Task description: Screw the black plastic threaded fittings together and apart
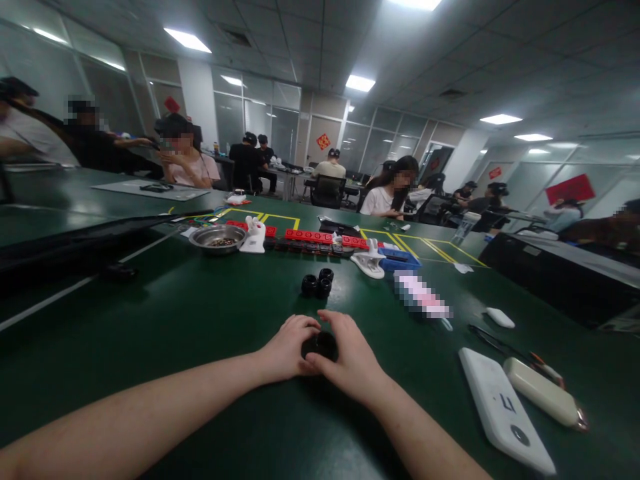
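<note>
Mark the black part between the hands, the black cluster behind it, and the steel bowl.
black part (320, 345): head view, its visible top face.
black cluster (317, 285): head view, middle of the group.
steel bowl (219, 249): head view, front wall.

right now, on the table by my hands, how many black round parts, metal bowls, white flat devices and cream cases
black round parts: 4, three clustered, plus the held part between left hand and right hand
metal bowl: 1
white flat device: 1
cream case: 1
total: 7
</note>
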A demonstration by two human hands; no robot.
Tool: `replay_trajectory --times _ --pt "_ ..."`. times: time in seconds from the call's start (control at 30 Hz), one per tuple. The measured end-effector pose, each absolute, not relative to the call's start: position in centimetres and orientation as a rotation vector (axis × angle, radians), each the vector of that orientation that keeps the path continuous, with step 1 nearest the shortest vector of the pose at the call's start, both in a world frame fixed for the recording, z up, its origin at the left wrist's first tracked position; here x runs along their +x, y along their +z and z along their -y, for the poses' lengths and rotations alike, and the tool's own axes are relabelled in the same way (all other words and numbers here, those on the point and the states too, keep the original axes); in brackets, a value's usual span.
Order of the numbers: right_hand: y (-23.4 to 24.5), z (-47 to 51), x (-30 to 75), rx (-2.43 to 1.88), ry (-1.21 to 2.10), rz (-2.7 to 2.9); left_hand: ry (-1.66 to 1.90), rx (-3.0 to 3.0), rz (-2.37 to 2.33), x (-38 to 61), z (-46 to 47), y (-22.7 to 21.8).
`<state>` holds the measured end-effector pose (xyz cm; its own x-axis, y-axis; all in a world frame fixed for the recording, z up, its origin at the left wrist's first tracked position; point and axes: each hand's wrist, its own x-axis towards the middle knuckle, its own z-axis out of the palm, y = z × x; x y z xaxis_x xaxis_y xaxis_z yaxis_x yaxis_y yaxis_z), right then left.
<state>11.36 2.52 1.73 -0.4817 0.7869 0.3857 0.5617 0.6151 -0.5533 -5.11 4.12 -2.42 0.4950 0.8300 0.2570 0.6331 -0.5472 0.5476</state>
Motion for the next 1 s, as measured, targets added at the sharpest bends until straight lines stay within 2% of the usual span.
replay_trajectory --times 0.13,0.3,0.53,0.77,1.0 --pt "1.2 -3.1 11.3 -1.204 0.477 2.194 0.683 2.326 -1.219 -5.1 -4.0 -2.3" --pt "1.2 -3.0 11.7 -0.986 0.677 2.227 0.648 2.368 -1.194 -5.3 -4.3 -2.1" --pt "1.6 -3.2 11.7 -1.237 0.484 2.190 0.717 2.456 -1.211 -5.4 -4.6 -2.3" --pt "2.0 -3.0 12.0 -1.012 0.767 2.264 0.519 2.342 -1.085 -5.7 -4.8 -1.8" --pt "1.3 -3.2 11.6 -1.205 0.511 2.217 0.483 2.355 -1.124 -5.9 -5.3 -1.7"
